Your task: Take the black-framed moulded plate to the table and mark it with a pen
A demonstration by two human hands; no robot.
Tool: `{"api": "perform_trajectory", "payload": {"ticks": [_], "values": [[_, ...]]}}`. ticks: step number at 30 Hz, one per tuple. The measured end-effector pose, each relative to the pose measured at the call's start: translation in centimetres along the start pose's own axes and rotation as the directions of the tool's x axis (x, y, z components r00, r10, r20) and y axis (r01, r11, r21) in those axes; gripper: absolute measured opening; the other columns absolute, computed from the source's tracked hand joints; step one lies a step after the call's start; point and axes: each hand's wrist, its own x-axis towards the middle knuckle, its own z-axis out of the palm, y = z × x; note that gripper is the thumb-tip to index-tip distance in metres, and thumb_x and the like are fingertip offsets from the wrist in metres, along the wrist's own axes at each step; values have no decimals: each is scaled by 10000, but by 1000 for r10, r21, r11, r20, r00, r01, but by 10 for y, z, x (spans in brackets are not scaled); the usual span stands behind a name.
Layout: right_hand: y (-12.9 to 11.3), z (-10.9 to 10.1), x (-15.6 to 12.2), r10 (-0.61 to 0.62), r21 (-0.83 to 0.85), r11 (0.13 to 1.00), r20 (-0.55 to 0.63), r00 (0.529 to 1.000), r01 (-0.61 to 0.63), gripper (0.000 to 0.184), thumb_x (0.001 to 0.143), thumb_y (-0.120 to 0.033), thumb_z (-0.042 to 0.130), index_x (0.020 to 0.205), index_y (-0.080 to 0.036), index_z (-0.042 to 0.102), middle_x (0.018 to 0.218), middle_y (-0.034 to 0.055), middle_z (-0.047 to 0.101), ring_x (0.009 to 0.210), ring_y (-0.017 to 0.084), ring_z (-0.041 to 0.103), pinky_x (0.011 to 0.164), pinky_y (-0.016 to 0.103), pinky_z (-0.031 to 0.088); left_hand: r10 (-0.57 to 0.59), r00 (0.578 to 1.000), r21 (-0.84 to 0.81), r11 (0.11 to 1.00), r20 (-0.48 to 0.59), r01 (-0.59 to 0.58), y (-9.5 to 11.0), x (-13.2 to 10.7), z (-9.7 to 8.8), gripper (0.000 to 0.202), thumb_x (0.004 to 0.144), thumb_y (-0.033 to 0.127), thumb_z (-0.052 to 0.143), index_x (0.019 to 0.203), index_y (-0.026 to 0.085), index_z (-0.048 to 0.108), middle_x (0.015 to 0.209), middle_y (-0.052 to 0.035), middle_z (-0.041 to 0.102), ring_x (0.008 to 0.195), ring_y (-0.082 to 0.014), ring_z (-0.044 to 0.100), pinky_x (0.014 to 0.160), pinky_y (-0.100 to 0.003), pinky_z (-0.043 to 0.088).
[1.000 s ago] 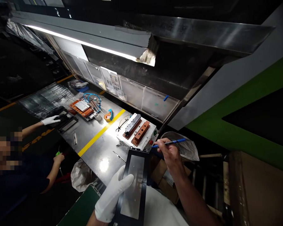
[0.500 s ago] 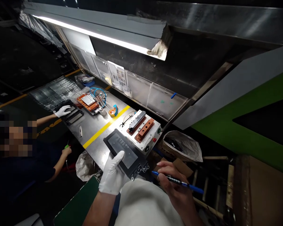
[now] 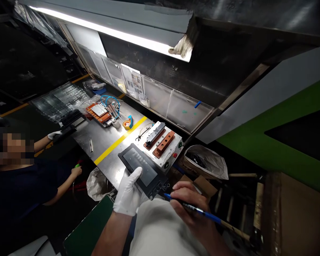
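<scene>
My left hand (image 3: 129, 192), in a white glove, grips a black rectangular plastic housing (image 3: 141, 166) with a grey, window-like panel. The thumb lies on the panel's edge; the other fingers are hidden beneath. My bare right hand (image 3: 190, 202) is closed round a blue marker pen (image 3: 200, 210). The pen's blue tip end points left, close to the small ring-shaped lugs at the housing's lower end; I cannot tell whether it touches them. The housing is held tilted over the near edge of the metal table (image 3: 117, 156).
A white fixture box (image 3: 164, 161) with brown blocks and buttons stands beyond the housing. Further left are an orange fixture (image 3: 98, 113), a tape dispenser (image 3: 128, 122) and a cutter (image 3: 91, 145). An open bag (image 3: 205, 161) sits at right. A co-worker (image 3: 29, 177) works at left, holding a black part.
My right hand has brought the pen left, nearer the housing's lower end. The co-worker's gloved hand has drawn back from the table with a black part. The view has shifted slightly.
</scene>
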Motion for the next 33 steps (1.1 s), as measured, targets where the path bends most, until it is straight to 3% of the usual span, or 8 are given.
{"api": "perform_trajectory", "payload": {"ticks": [4, 13, 19, 22, 24, 28, 31, 33], "values": [[3, 11, 1, -207, -92, 971, 127, 970, 220, 288, 832, -167, 701, 1094, -285, 673, 822, 8, 776, 850, 252, 719, 881, 468, 588, -20, 999, 16, 1000, 32, 20, 3, -3, 4, 536, 775, 251, 775, 1274, 307, 589, 987, 16, 767, 926, -148, 731, 857, -264, 625], [-9, 15, 6, -174, -163, 962, 246, 954, 218, 216, 827, -137, 689, 996, -271, 674, 804, -8, 752, 953, 253, 699, 910, 448, 576, 2, 999, 4, 1000, 46, -3, 2, -2, -2, 521, 792, 265, 760, 1275, 327, 574, 1064, 19, 770, 973, -130, 720, 849, -233, 600], [-17, -1, 7, -164, 99, 982, 14, 986, 161, 296, 831, -94, 628, 1048, -290, 669, 786, -2, 718, 855, 233, 677, 832, 445, 583, -172, 985, -152, 974, -9, 168, 8, 9, -15, 394, 746, 426, 783, 1077, 235, 689, 922, -36, 782, 1004, -214, 719, 941, -338, 587], [-7, -10, 7, -8, 123, 992, -154, 988, 27, 223, 882, -156, 615, 1026, -300, 704, 935, 28, 739, 973, 239, 676, 815, 396, 585, -308, 951, -201, 932, -6, 300, 13, 17, -20, 576, 718, 745, 638, 987, 239, 703, 761, -51, 755, 837, -244, 724, 749, -370, 616], [0, -14, 12, 127, 112, 988, -202, 971, -106, 161, 887, -223, 655, 1009, -300, 726, 1066, 42, 737, 1041, 243, 676, 813, 358, 588, -315, 943, -196, 923, 106, 330, 13, 21, -25, 503, 781, 715, 582, 834, 223, 671, 596, -13, 650, 603, -168, 647, 574, -297, 568], [10, -10, 31, 275, 166, 955, -191, 942, -245, 158, 876, -352, 702, 1017, -292, 740, 1087, 45, 735, 1021, 240, 679, 861, 346, 570, -396, 761, -207, 804, 514, 558, 9, 16, -31, 203, 902, 309, 521, 765, 171, 582, 505, 87, 328, 380, -5, 332, 368, -99, 265], [15, 4, 47, 379, 268, 900, -92, 921, -344, 207, 914, -433, 646, 1014, -267, 719, 982, 38, 721, 867, 197, 643, 769, 318, 540, -509, 634, -57, 752, 582, 657, 5, -1, -26, 299, 845, 459, 573, 707, 195, 545, 457, 119, 151, 309, 7, 78, 281, -117, 14], [17, 14, 54, 424, 334, 862, -63, 903, -382, 257, 929, -479, 612, 1004, -250, 700, 923, 32, 697, 810, 179, 598, 729, 303, 505, -544, 630, 111, 798, 554, 592, 0, -13, -21, 450, 798, 648, 522, 626, 234, 494, 394, 114, 103, 268, -17, 1, 238, -169, -44]]}}
